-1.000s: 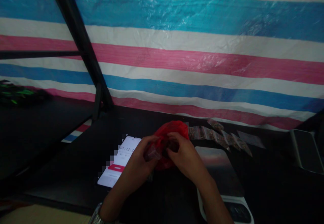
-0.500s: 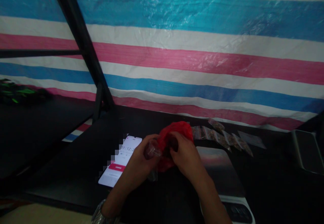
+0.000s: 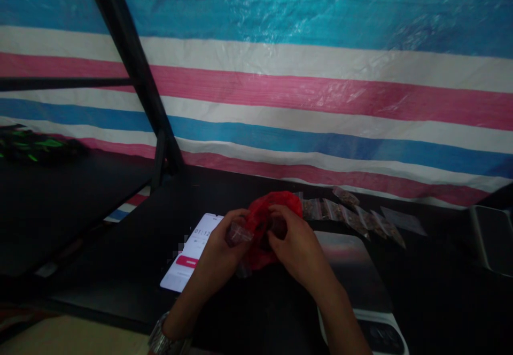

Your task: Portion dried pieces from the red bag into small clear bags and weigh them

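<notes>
Head view: my left hand [image 3: 222, 251] grips clear bag [image 3: 239, 233]; right hand [image 3: 295, 244] at red bag [image 3: 260, 207], hold unclear. Red bag's long axis: near-left to far-right.

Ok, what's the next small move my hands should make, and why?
I'd probably bring the clear plastic bag a little closer to the right hand: the left hand holds it beside the red bag, while the right hand is curled at the red bag's opening. Whether the right hand grips anything inside is hidden.
</notes>
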A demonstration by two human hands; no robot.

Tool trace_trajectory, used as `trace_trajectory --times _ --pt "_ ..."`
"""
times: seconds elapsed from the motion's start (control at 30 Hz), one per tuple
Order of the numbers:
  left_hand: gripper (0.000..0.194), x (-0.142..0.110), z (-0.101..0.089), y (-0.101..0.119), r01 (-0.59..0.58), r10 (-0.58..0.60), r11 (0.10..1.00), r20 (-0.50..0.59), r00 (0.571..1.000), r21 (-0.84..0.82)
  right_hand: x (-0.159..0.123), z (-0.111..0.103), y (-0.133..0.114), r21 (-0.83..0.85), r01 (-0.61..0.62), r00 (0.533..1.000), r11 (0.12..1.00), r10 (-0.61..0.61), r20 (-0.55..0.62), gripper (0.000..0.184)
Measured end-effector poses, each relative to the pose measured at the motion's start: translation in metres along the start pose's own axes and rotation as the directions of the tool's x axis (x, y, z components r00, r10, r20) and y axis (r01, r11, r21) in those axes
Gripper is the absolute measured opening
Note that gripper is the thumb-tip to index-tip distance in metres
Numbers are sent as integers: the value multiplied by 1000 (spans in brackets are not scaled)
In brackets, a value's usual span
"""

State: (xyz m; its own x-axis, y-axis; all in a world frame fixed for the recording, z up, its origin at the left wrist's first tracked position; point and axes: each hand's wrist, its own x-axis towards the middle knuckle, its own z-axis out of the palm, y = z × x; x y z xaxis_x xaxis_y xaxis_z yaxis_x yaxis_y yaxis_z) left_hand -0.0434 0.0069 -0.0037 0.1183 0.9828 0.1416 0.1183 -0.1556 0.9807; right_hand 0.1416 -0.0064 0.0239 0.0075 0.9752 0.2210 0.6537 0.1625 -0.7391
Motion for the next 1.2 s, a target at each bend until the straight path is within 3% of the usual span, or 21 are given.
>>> trace_trajectory --times 0.13,0.37,0.57,0.7,0.83,1.0,1.2 --pt "44 0 0 -1 -3 3 1000 -15 1000 -26 0 -1 -5 -36 -23 999 999 22 -38 52" --pt "47 -1 1 3 -14 14 1000 -15 1000 -16 -2 13 -9 -77 -56 995 995 62 75 57" --pt "47 0 -2 5 38 -39 996 -19 999 -84 -2 15 -10 -21 -58 996 998 59 71 55" --pt "49 3 -5 0 90 -94 989 -31 995 -119 -2 4 -8 63 -50 997 997 47 54 51" --pt "48 4 -7 -6 88 -89 995 -23 996 -55 -6 -12 -5 -73 -30 998 997 34 46 54" --pt "42 0 -6 -1 66 -66 997 7 998 -47 -12 -9 -8 -267 4 981 964 47 186 58" --pt "43 -7 4 9 147 -151 974 -9 989 -172 -14 -3 -10 -238 -36 965 971 95 244 56"
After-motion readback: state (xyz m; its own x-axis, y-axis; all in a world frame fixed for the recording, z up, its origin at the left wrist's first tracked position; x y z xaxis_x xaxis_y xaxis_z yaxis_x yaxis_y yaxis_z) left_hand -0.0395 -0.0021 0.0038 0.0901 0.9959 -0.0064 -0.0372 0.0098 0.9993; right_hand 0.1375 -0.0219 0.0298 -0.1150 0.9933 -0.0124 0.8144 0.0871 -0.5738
